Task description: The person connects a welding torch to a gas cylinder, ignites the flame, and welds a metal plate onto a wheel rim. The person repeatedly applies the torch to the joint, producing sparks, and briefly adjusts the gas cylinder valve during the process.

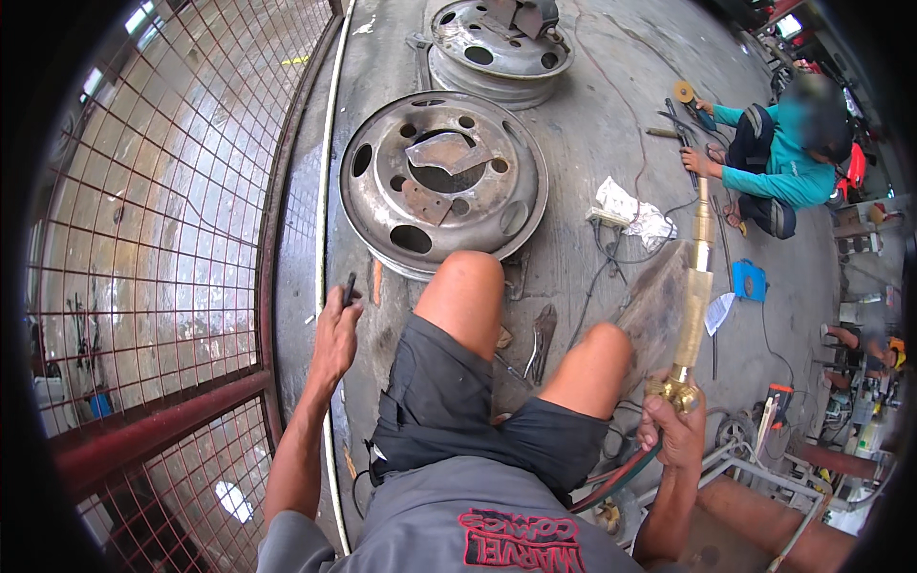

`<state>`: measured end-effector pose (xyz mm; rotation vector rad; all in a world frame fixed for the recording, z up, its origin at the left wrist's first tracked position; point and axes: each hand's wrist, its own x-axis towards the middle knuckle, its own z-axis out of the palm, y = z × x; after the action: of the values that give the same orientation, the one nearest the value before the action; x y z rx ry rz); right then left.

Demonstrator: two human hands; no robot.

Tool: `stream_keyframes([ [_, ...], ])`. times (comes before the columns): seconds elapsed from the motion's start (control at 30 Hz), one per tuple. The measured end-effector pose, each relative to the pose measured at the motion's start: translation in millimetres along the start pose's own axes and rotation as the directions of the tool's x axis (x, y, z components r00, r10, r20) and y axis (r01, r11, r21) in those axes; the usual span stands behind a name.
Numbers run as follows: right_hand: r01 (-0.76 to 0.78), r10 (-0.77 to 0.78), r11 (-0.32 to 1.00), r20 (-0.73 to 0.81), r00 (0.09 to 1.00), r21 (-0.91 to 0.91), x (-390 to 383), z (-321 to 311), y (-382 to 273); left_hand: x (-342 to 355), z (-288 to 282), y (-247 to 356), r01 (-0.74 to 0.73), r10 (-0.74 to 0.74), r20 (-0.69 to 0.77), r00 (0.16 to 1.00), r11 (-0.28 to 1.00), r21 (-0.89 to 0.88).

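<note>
My left hand (336,328), left of my bent knee, is closed on a small slim black object (350,288) that I cannot identify. My right hand (673,430) grips the valve end of a long brass gas torch (697,310), held upright in view, with red and green hoses (611,482) running down from it. In front of my knees lies a worn steel wheel rim (368,215) with rusty plate pieces (444,153) on it. Beside my right knee is a weathered board (645,296).
A red mesh fence (191,220) and a white pipe (322,244) line my left. A second rim (487,81) lies ahead. A crouching person (783,181) at right holds a grinder (690,102). Cloth (650,222), cables, a blue case (743,279) and metal frames (740,463) lie around; another person (874,351) is behind.
</note>
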<state>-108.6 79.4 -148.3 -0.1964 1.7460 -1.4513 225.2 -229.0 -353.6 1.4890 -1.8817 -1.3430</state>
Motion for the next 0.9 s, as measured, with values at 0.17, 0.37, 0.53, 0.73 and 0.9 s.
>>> stream_keyframes([
  [0.17, -0.066, 0.068, 0.998, 0.105, 0.992, -0.025, 11, 42, 0, 62, 12, 25, -0.173, 0.173, -0.023, 0.985, 0.985, -0.015],
  [0.37, -0.156, 0.167, 0.984, 0.157, 0.973, -0.081, 23, 85, -4, 80, 17, 55, -0.121, 0.129, 0.084, 0.988, 0.988, -0.093],
  [0.53, -0.073, 0.131, 0.973, 0.264, 0.956, -0.219, 32, 114, -29, 91, 18, 51, -0.155, 0.160, 0.033, 0.986, 0.979, -0.133],
  [0.73, 0.032, 0.078, 0.934, 0.291, 0.954, -0.355, 45, 137, -51, 138, 16, 40, -0.284, 0.281, -0.083, 0.956, 0.958, -0.030],
  [0.9, 0.323, -0.180, 0.846, 0.343, 0.922, -0.424, 47, 155, -43, 177, 15, 48, -0.150, 0.147, -0.037, 0.988, 0.980, -0.130],
])
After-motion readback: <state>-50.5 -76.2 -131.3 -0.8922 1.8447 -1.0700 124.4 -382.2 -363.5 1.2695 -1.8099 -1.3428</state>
